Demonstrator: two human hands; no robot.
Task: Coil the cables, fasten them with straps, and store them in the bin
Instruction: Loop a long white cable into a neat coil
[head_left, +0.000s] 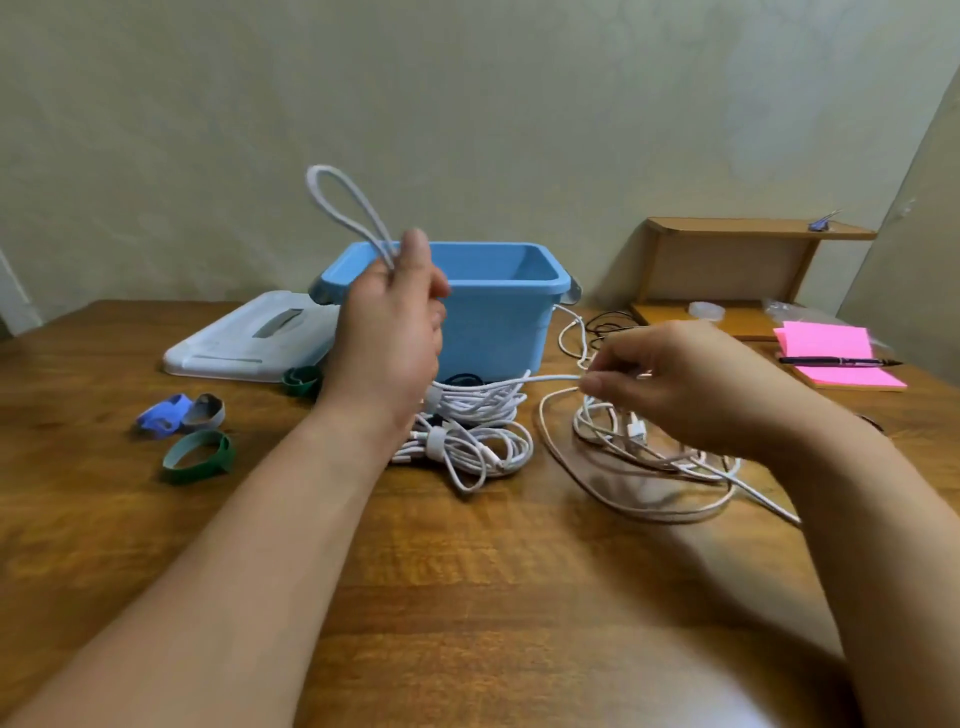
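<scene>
Wooden desk (467, 597), brown grain, pushed up to a pale plain wall (467, 104). A 2nd wall slants in at far right. Desk's back edge shows at far left, behind the clear lid (249, 343) lying flat.

Blue bin (498, 322) stands upright at centre-back, open top. It sits just right of the lid. A small wooden shelf (737, 260) sits at back right. Pink sticky notes (831, 353) lie in front of it w/ a pen (831, 361) across them.

Straps lie on the left side: green strap (197, 457) nearest, blue strap (161, 413) and grey strap (205, 410) touching each other, dark green strap (301, 382) by the lid's corner. A broad stretch of wood runs from the cables to the near edge, crossed by both forearms.

White coils (467, 447) are piled just in front of the bin, one w/ a pale band round it. Loose cables (634, 467) sprawl to the right, under the right hand.

Left hand (389, 332) is raised in front of the bin's left corner. Fingers curled, thumb up, pinching the base of a white cable loop (343, 208) that stands above the fist. Right hand (675, 384) hovers low over the loose cables. Its fingertips are closed on a white cable strand (550, 378) that runs left toward the left hand.
</scene>
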